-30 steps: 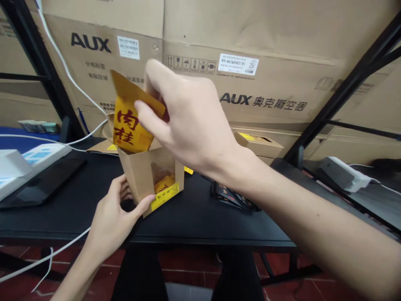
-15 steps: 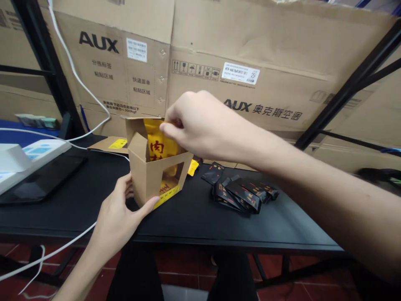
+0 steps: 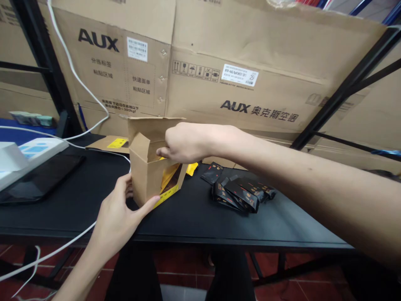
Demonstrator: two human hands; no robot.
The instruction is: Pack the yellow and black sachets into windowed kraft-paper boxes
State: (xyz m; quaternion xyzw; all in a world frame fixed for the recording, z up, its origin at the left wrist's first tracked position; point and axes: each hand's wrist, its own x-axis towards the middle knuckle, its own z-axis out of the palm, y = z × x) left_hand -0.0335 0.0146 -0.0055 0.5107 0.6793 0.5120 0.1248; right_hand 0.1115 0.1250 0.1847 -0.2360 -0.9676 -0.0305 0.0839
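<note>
brown kraft board is what i'm watching at the centre of the feed: a kraft box (image 3: 145, 167), flaps standing open at the top, leaning slightly over the black table (image 3: 78, 219). from here i can't tell whether its bottom corner touches the tabletop. through the box's front window, a yellow packet (image 3: 168, 177) shows, lying slanted inside, with a yellow strip along the lower edge of the box.

my left hand (image 3: 114, 213) cups the box from below and behind, its thumb (image 3: 147, 205) stretched along the bottom edge and its fingers curled round the far side. my right hand (image 3: 184, 144) sits at the open top with its fingers bunched and dipping in. the box wall hides the fingertips, so i can't tell whether they're pinching anything.

just beyond the box lies a small yellow sachet (image 3: 191, 168), and further right a heap of black sachets (image 3: 238, 194) sits on the table. a white power strip (image 3: 34, 148) and a dark tablet (image 3: 40, 179) lie to the left, with aux cartons (image 3: 250, 54) stacked behind.
</note>
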